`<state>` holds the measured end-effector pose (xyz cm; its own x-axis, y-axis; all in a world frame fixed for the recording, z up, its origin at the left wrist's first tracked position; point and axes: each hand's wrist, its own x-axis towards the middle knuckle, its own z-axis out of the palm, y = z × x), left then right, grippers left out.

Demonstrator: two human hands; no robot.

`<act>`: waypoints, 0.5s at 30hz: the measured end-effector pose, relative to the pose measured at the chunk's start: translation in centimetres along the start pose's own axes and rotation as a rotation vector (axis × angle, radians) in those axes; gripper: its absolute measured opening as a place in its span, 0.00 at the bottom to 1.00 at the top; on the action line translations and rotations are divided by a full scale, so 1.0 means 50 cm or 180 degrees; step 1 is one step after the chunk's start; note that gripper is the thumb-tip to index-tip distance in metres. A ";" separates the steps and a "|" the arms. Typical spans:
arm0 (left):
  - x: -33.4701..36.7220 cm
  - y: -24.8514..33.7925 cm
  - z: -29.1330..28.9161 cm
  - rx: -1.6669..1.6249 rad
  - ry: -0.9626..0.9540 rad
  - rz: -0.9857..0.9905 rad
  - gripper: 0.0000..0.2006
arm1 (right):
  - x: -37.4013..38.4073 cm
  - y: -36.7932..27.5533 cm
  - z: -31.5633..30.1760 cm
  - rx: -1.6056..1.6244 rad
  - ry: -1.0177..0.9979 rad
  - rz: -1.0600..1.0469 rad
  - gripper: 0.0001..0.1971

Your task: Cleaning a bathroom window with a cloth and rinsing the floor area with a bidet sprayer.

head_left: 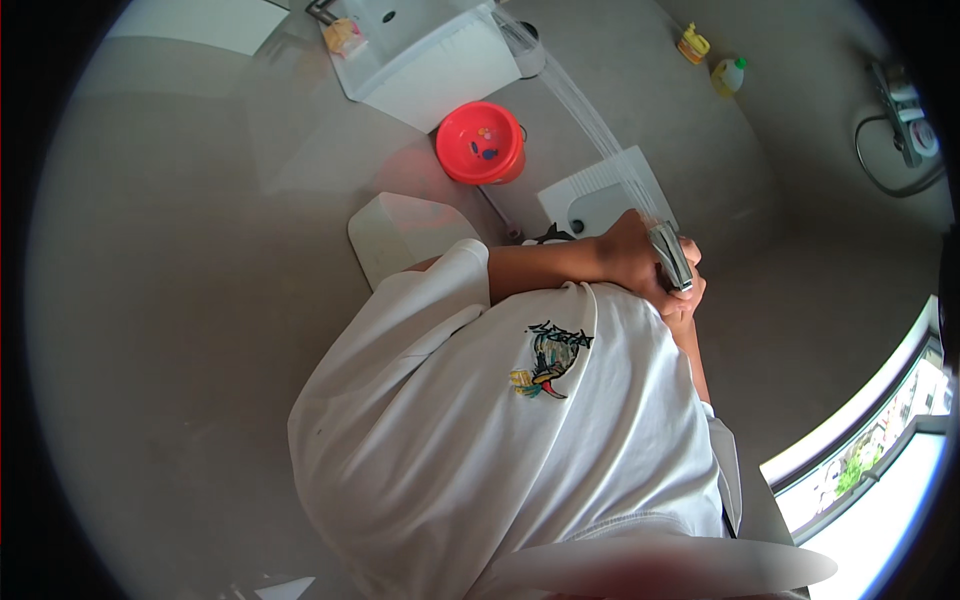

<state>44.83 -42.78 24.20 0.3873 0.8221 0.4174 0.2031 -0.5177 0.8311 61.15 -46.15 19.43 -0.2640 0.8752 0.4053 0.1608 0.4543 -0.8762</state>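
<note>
A silver shower head (672, 258) sits between my two hands, in front of my chest. Several thin jets of water shoot from it toward the far left, reaching the side of the white sink (445, 75). My left hand (632, 250) is closed against the near left side of the shower head. My right hand (692, 285) is closed round its right side, with the fingertips showing along the edge. The handle is mostly hidden by the hands.
Beyond my left forearm stand a red bucket (480, 143) and a pale bin-like box (405, 238). A white squat toilet pan (605, 195) lies in the floor ahead. Yellow bottle (693, 44) and green-capped bottle (729, 76) stand by the wall. A window (865, 450) is at right.
</note>
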 end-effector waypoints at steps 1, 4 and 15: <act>-0.001 0.000 0.002 -0.0013 0.0009 -0.0012 0.18 | 0.009 0.003 0.004 0.0038 -0.0013 -0.0039 0.13; 0.002 0.016 -0.013 0.0130 -0.0048 0.0104 0.20 | 0.001 0.000 0.003 0.0153 -0.0038 -0.0115 0.13; 0.019 0.070 -0.028 0.0777 0.0042 0.0589 0.19 | 0.027 0.007 0.022 0.0367 -0.0079 -0.0336 0.14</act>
<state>44.65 -43.50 28.04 0.4265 0.7106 0.5596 0.3408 -0.6993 0.6283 59.81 -44.99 19.38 -0.2975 0.8186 0.4914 0.0209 0.5201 -0.8538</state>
